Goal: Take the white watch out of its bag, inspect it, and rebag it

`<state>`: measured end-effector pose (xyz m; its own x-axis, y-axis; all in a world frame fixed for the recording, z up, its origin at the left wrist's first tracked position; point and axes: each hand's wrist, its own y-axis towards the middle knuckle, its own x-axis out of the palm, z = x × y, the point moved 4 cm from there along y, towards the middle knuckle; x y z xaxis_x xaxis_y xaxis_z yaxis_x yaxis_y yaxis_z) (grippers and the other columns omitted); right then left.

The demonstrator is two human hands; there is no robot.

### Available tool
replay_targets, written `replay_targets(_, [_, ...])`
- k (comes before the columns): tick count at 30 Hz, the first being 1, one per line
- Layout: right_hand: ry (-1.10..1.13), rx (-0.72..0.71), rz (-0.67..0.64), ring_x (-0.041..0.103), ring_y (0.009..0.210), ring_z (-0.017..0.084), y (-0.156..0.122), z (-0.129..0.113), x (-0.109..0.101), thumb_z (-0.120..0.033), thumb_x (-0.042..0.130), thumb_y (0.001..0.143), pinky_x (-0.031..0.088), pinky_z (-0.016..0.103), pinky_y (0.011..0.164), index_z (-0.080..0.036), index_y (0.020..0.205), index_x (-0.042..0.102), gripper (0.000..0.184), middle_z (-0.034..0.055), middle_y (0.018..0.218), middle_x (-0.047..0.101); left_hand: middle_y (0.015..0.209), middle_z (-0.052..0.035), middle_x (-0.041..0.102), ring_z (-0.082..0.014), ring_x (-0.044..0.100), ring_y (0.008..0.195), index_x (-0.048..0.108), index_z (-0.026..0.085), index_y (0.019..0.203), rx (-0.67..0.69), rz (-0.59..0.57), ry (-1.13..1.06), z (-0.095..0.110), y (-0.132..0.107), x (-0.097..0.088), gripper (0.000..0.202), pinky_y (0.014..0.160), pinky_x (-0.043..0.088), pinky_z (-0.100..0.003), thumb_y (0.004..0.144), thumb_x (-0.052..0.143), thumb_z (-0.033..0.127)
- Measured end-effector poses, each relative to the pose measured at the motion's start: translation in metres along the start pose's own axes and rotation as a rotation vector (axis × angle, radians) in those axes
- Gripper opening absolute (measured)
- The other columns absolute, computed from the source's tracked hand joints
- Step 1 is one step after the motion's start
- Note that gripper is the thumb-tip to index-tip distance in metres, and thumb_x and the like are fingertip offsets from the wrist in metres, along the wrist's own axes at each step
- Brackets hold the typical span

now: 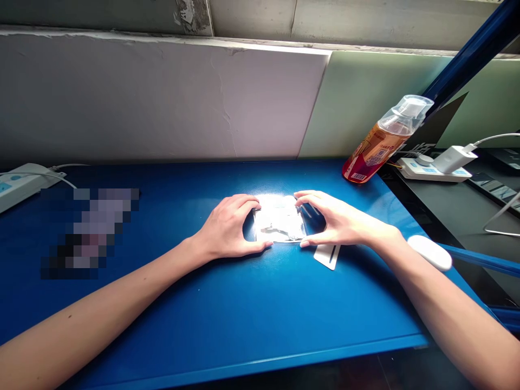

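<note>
A small, shiny clear plastic packet (pixel 280 219) lies on the blue tabletop (pixel 244 303), washed out by glare, so its contents are hard to make out. My left hand (pixel 229 225) curves around its left side, fingers at the far left corner and thumb near the front edge. On the other side, my right hand (pixel 335 219) holds it in the same way, fingertips at the far right corner and thumb at the near right one. Partly beneath my right hand lies a white card (pixel 327 257) with a dark stripe.
A red and orange spray bottle (pixel 379 146) with a clear cap stands at the back right. A white rounded object (pixel 429 253) sits beside my right forearm. Power strips (pixel 433 170) appear on the right and far left (pixel 24 184). A blurred-out item (pixel 95 227) lies at left.
</note>
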<state>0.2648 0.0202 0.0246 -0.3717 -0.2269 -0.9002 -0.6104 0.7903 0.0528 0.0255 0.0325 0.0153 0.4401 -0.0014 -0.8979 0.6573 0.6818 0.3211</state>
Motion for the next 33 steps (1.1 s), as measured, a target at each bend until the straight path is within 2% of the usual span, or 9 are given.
replay_targets(7, [0.056,0.025,0.005,0.049,0.133,0.036,-0.0017,0.0027,-0.0041,-0.065,0.079,0.066,0.046,0.049,0.105,-0.023,0.115,0.059,0.068,0.0159,0.143,0.052,0.13,-0.0165,0.062,-0.036,0.056,0.124,0.061,0.016,0.115,0.052,-0.019,-0.04,0.0013,0.0004,-0.0008,0.07,0.105,0.044,-0.049,0.067,0.073,0.066])
replay_targets(18, [0.054,0.045,-0.022,0.053,0.126,0.033,-0.0014,0.0052,-0.0055,-0.066,0.078,0.067,0.047,0.044,0.101,-0.023,0.116,0.053,0.07,0.0142,0.139,0.054,0.137,-0.0181,0.057,-0.0368,0.05,0.131,0.059,0.016,0.119,0.066,-0.044,-0.023,0.0019,-0.0005,-0.0013,0.077,0.111,0.04,-0.05,0.066,0.073,0.07])
replay_targets(33, [0.05,0.027,-0.026,0.054,0.124,0.032,-0.0021,0.0067,-0.0065,-0.068,0.076,0.068,0.048,0.044,0.1,-0.023,0.116,0.056,0.069,0.0134,0.138,0.055,0.134,-0.0165,0.061,-0.0364,0.054,0.128,0.059,0.016,0.12,0.075,-0.066,-0.021,0.0022,-0.0013,0.0004,0.078,0.109,0.042,-0.05,0.066,0.07,0.072])
